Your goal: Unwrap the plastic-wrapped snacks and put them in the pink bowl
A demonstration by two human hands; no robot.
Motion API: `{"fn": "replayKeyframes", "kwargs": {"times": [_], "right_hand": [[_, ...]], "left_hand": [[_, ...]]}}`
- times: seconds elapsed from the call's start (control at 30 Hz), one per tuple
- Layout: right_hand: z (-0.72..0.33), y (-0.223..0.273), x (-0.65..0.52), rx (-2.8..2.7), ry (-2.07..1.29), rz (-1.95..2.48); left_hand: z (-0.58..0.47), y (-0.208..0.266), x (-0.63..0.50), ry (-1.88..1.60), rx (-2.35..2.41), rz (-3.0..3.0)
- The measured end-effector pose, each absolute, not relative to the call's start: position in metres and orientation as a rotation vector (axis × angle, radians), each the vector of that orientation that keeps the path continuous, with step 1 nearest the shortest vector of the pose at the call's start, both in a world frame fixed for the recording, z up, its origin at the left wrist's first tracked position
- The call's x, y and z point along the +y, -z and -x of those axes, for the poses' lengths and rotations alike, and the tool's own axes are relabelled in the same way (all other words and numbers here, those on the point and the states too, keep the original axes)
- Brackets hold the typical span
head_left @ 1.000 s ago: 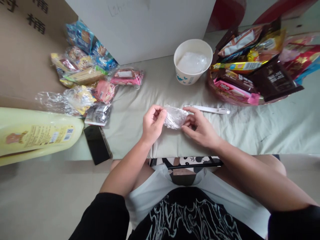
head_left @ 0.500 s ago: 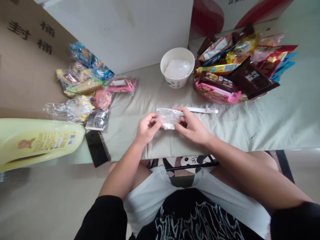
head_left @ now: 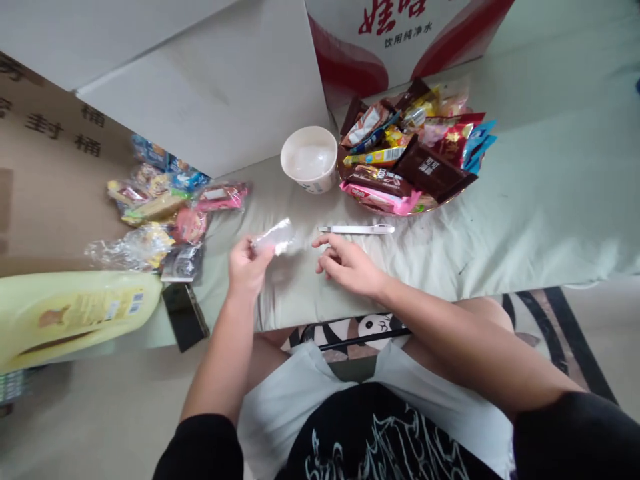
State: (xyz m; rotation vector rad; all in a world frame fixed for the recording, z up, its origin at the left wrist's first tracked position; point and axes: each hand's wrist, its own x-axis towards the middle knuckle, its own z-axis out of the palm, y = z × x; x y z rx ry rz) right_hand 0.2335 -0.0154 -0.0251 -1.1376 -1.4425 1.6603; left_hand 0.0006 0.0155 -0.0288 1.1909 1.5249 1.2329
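My left hand [head_left: 249,267] pinches one end of a small clear plastic packet [head_left: 277,238], raised a little over the cloth. To its right, my right hand [head_left: 347,265] holds nothing, its fingers apart and partly curled. Just beyond those fingers a slim white pen-like tool [head_left: 357,229] lies flat on the cloth. A white paper bowl [head_left: 309,163] stands farther back, with something clear and whitish inside that I cannot make out. Right beside the bowl, a tray [head_left: 427,209] is heaped with wrapped snacks [head_left: 395,157].
Packaged snacks [head_left: 165,203] lie in a pile at the left, beside a brown carton [head_left: 50,200]. Nearer me are a yellow bottle [head_left: 80,313] lying on its side and a dark phone [head_left: 184,317] at the cloth's edge. White boxes [head_left: 215,87] stand behind.
My right hand has let go of the clear packet and drawn apart from it. My left hand has carried the packet leftward and tilted it. The camera view has shifted.
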Motion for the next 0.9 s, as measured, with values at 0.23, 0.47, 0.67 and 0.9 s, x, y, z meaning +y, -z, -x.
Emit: {"fn": "replayKeyframes", "kwargs": {"times": [0.23, 0.47, 0.67, 0.9], "right_hand": [[-0.236, 0.018, -0.016, -1.414, -1.676, 1.126], [-0.242, 0.011, -0.016, -1.365, -1.705, 1.09], [-0.245, 0.004, -0.016, -1.292, -1.745, 1.029], [-0.251, -0.002, -0.016, -1.334, -1.671, 1.045]], "left_hand": [[-0.056, -0.055, 0.106, -1.211, 1.649, -2.162], [-0.135, -0.065, 0.176, 0.021, 1.704, -2.131], [-0.132, -0.072, 0.198, 0.34, 1.469, -1.643], [-0.152, -0.054, 0.217, 0.595, 1.561, -1.763]]}}
